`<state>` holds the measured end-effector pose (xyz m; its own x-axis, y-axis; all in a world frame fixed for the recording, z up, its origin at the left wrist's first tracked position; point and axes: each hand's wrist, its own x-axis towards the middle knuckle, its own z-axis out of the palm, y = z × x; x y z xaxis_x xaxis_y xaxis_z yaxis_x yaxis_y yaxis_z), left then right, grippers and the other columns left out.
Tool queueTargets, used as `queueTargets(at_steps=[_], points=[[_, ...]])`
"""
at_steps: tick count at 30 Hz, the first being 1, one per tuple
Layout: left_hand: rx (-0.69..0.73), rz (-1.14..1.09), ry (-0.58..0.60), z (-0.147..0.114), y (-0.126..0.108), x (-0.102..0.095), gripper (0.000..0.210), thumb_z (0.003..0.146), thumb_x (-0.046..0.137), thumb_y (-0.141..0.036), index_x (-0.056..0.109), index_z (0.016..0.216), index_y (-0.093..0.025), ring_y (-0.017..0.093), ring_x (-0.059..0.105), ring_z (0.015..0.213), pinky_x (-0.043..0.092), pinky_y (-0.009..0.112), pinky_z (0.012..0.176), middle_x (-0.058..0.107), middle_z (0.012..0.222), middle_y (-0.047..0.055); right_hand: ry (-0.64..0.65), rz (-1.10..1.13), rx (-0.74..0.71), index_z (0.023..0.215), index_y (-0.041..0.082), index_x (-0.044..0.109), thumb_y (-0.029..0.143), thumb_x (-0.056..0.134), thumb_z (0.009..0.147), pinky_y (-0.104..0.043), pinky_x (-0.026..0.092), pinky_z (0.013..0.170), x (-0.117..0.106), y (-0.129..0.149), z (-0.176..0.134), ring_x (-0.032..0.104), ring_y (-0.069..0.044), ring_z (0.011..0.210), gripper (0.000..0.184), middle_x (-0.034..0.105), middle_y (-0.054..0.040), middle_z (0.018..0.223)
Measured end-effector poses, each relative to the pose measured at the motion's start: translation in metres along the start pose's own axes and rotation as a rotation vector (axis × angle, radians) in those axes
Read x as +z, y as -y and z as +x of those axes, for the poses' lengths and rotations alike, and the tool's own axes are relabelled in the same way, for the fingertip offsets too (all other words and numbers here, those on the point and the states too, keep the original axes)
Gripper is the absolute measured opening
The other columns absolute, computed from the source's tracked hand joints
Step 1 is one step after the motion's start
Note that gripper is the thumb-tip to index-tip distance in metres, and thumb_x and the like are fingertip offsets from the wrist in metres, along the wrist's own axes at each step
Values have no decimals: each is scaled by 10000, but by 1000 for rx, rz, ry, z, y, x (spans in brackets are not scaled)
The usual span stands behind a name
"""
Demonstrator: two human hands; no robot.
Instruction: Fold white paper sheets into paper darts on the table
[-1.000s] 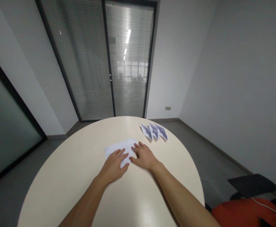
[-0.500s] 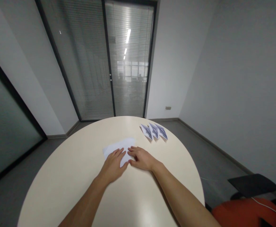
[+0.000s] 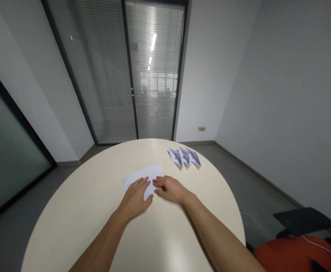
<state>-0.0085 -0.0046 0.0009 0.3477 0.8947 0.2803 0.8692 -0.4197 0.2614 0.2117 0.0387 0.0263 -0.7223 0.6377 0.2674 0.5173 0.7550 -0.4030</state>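
A white sheet of paper (image 3: 144, 173) lies flat on the round table (image 3: 97, 211), partly covered by both hands. My left hand (image 3: 136, 195) rests on its lower left part, fingers stretched out and thumb apart. On the sheet's right side lies my right hand (image 3: 169, 189), fingers extended toward the left hand and thumb spread. A small gap shows between the two hands, with paper visible in it. Beyond my right hand, three folded paper pieces (image 3: 184, 156) sit in an overlapping row near the table's far right edge.
A red chair seat (image 3: 284, 255) with a black part (image 3: 304, 222) stands at the lower right, beside the table. Behind the table are glass panels with blinds (image 3: 156, 113) and a grey wall (image 3: 284, 94).
My thumbs have moved slightly apart. The paper and the folded pieces have stayed in place.
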Motion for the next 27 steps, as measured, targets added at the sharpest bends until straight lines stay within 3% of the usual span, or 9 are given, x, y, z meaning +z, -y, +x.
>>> queueTargets(at_steps=[8, 14, 27], points=[[2, -44, -1, 0, 1, 0, 525, 900, 580, -363, 606, 1394, -187, 315, 469, 1436, 361, 499, 1207, 533, 1534, 114, -29, -43, 78, 1300, 225, 700, 400, 613, 946, -452, 402, 1135, -1, -1, -1, 569, -280, 1341, 404, 628, -124, 1428], [37, -27, 4, 0, 0, -3, 517, 920, 559, -349, 599, 1403, -169, 318, 478, 1423, 365, 501, 1202, 535, 1529, 133, -22, -48, 50, 1342, 209, 671, 521, 701, 874, -488, 373, 1148, 3, -4, -2, 525, -317, 1373, 563, 607, -159, 1441], [66, -52, 72, -3, -2, -3, 550, 921, 574, -407, 574, 1442, -234, 308, 409, 1479, 341, 504, 1214, 493, 1570, 85, -28, -46, 135, 1182, 236, 733, 369, 540, 995, -555, 349, 1158, -5, 0, -4, 543, -286, 1358, 300, 642, -115, 1405]])
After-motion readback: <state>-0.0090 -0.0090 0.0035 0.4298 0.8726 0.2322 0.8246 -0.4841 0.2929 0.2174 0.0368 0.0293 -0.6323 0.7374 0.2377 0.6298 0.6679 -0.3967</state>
